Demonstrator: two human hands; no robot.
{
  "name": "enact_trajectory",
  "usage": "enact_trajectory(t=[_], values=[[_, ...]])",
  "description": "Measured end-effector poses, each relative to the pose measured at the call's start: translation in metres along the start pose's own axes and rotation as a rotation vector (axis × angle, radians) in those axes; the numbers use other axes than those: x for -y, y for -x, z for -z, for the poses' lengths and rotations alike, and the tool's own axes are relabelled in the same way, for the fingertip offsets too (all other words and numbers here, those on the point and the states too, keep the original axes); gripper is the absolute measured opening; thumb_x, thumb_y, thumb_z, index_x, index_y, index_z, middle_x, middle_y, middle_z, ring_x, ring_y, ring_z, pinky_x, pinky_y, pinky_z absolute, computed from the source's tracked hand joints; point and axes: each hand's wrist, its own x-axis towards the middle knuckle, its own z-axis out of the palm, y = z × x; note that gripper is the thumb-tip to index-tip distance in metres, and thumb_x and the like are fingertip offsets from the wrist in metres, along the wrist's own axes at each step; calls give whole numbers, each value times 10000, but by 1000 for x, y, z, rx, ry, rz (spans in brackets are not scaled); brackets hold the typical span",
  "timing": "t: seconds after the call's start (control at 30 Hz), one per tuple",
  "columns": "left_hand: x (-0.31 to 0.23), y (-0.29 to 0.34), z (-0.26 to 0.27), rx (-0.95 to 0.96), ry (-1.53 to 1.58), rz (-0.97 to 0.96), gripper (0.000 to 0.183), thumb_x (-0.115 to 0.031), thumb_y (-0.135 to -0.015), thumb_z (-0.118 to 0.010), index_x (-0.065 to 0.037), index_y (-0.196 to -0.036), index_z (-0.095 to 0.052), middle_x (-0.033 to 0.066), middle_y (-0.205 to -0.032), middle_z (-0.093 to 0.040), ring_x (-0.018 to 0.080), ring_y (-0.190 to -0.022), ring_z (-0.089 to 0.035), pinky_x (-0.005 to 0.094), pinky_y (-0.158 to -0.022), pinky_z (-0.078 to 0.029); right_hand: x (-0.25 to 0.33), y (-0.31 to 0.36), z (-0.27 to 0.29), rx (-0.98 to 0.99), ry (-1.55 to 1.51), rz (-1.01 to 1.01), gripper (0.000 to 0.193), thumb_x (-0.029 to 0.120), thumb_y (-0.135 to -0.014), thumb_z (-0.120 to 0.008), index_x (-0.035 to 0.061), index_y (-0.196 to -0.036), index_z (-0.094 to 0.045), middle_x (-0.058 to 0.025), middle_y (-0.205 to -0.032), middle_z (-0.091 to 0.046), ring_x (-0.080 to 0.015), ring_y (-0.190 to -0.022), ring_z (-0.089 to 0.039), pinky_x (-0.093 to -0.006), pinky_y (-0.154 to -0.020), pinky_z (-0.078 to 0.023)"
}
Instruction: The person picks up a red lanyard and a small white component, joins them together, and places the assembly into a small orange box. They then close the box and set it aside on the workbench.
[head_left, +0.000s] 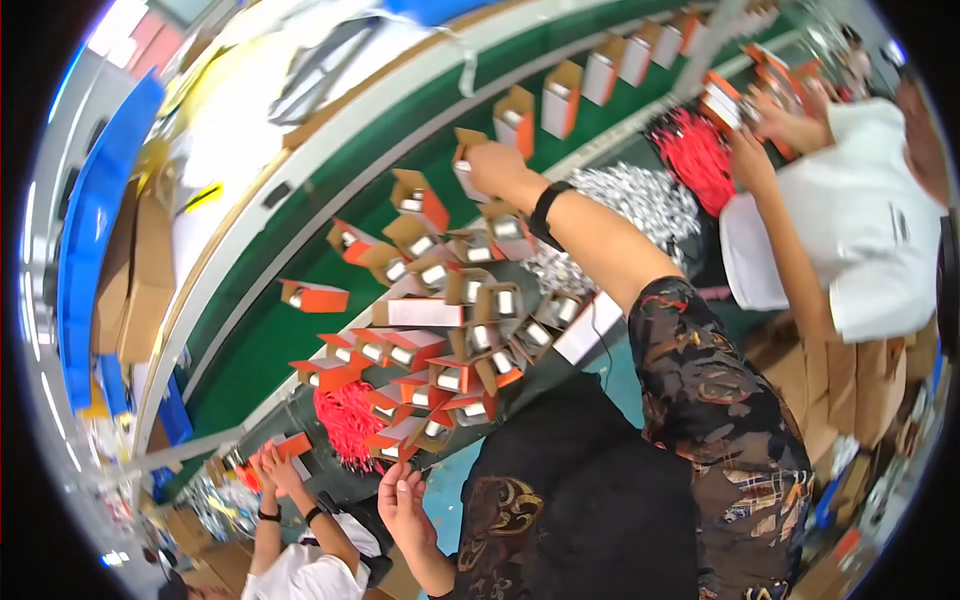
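My right arm stretches out across the line, and my right hand (497,172) grips a small open orange-and-white box (462,178) on the green belt. A white item shows inside that box. My left hand (403,503) is low, near the bench edge, palm up with loosely bent fingers and nothing in it. Ahead of it stands a cluster of open boxes (450,378) with white items in them. Beside these lies a bundle of red-and-black wires (345,420). A closed white box (425,312) lies across the cluster.
Several open boxes (560,100) stand in a row along the green belt (250,345). Silver packets (640,205) and more red wires (695,160) are piled at the right. Co-workers in white work at the right (850,210) and lower left (310,570). Blue bin (85,270) at far left.
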Motion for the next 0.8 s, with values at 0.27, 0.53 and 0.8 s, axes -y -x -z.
enact_trajectory(t=[0.27, 0.53, 0.8], values=[[14, -3, -2, 137, -106, 30, 319, -203, -964, -573, -29, -1228, -535, 91, -1153, -634, 144, -928, -626, 290, -811, -495, -130, 140, 86, -274, -411, -247, 254, 329, -805, -636, 84, -834, -697, -136, -811, -677, -341, -786, -652, -446, -679, -517], [22, 3, -44, 357, -256, 91, 352, -171, -928, -611, 4, -1223, -528, 89, -1168, -606, 163, -1004, -599, 283, -870, -478, -153, 274, -28, -133, -119, -585, 409, 338, -766, -741, 78, -1069, -653, -158, -962, -678, -334, -873, -654, -432, -768, -513], [40, 6, -43, 386, -396, 83, 362, -151, -925, -612, 4, -1240, -527, 98, -1189, -609, 164, -1019, -598, 280, -888, -467, -155, 261, -45, -183, -249, -427, 348, 321, -801, -712, 79, -1045, -659, -146, -958, -669, -360, -885, -633, -452, -769, -498]])
